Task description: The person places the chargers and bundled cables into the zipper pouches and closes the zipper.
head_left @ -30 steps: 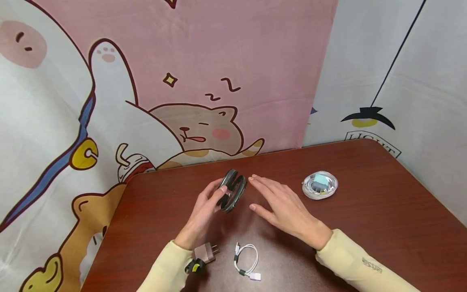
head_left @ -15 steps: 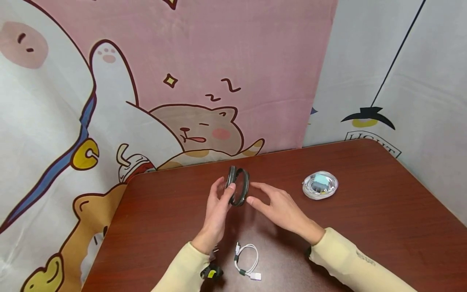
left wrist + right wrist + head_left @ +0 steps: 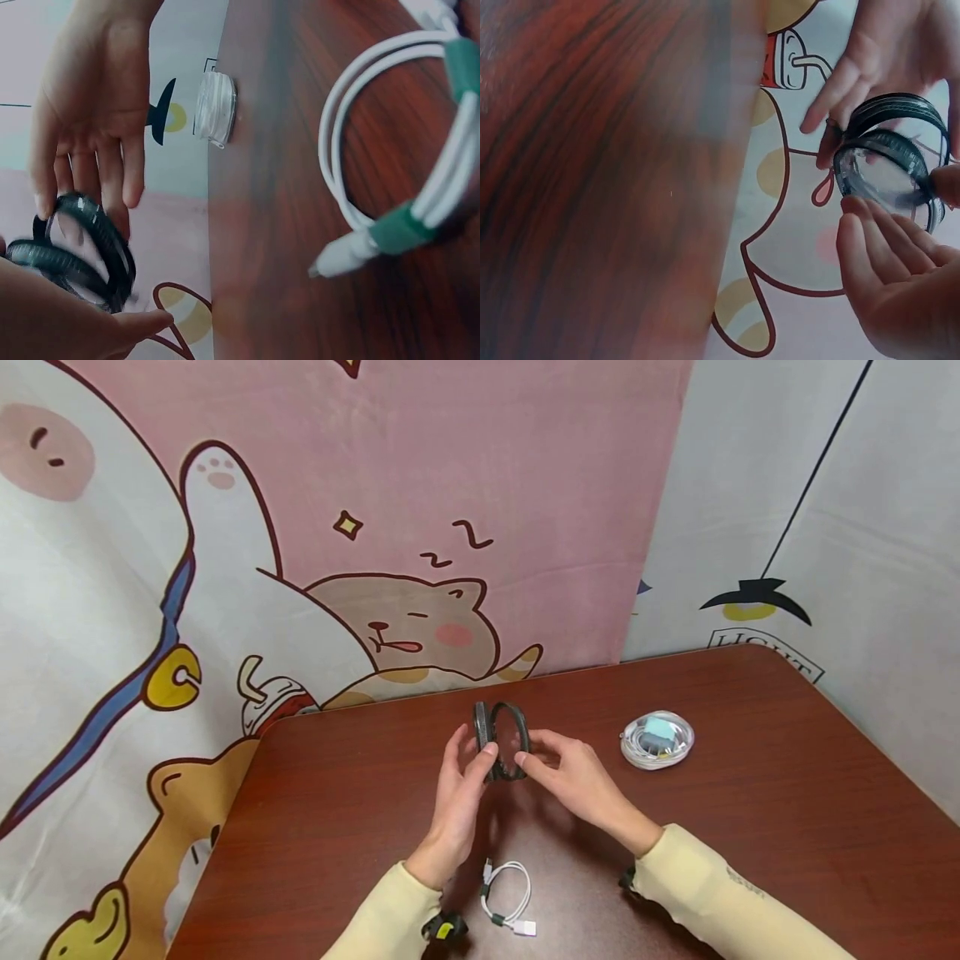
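Note:
A round, black-rimmed case (image 3: pixel 481 725) with clear faces is held up above the table, its two halves spread apart. My left hand (image 3: pixel 457 797) grips the left half, thumb on the near side and fingers behind. The right half's rim is pinched by my right hand (image 3: pixel 581 781), between thumb and fingers. In the right wrist view the black rim (image 3: pixel 896 103) looks ridged, like a zip, and the clear face shows nothing distinct inside. The left wrist view shows both halves (image 3: pixel 112 251) joined at one side, somewhat blurred.
A coiled white USB cable (image 3: pixel 529 887) with dark green ties lies near the front of the brown table (image 3: pixel 750 793). To the right sits a clear round case (image 3: pixel 630 747) holding white cable and a teal-grey block. A printed cloth (image 3: pixel 562 510) hangs behind the table.
My right hand has come in from the right and taken hold of the case's right half. The halves have spread wider. My left arm shifted right, now covering the charger plug.

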Demonstrator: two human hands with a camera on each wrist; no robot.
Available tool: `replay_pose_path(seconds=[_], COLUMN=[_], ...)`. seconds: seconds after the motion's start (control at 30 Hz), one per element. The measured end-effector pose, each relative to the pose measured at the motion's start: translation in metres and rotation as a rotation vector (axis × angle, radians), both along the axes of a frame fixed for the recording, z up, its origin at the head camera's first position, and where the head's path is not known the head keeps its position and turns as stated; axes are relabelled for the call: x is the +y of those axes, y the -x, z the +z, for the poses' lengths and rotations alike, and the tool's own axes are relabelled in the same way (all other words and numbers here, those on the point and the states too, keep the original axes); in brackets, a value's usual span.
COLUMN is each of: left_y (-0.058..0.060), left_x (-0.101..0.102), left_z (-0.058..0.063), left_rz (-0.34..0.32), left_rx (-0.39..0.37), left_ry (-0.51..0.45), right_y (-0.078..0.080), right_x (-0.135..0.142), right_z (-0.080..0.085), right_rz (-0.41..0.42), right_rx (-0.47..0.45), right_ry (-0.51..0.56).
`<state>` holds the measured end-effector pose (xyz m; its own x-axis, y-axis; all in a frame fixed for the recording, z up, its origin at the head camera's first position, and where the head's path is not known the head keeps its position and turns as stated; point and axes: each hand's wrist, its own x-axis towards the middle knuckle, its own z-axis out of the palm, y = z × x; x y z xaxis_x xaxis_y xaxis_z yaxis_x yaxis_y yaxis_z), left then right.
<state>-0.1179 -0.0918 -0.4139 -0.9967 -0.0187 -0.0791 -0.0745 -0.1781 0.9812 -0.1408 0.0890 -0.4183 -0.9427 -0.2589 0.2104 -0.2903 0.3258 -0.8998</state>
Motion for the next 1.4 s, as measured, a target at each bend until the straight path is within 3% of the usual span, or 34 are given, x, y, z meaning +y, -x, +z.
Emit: replay_pose_path(seconds=[0.27, 0.67, 0.93, 1.23, 1.4], left_y=[-0.002, -0.002, 0.005, 0.017, 0.022], left_x=[-0.009, -0.020, -0.035, -0.050, -0.053], left_z=[-0.004, -0.006, 0.000, 0.000, -0.004], left_rz=[-0.091, -0.175, -0.198, -0.322, -0.415], left_rx=[0.004, -0.053, -0.053, -0.084, -0.069], left_ry=[-0.033, 0.031, 0.146, 0.343, 0.331], right_y=[0.004, 0.010, 0.012, 0.013, 0.013], right_x=[0.011, 0.023, 0.032, 0.033, 0.031], right_z=[0.006, 0.005, 0.002, -0.003, -0.003], right_rz=[-0.013, 0.000, 0.031, 0.140, 0.190], right_rx=[0.089, 0.133, 0.164, 0.193, 0.214], right_ry=[-0.094, -0.180, -0.260, -0.270, -0.252])
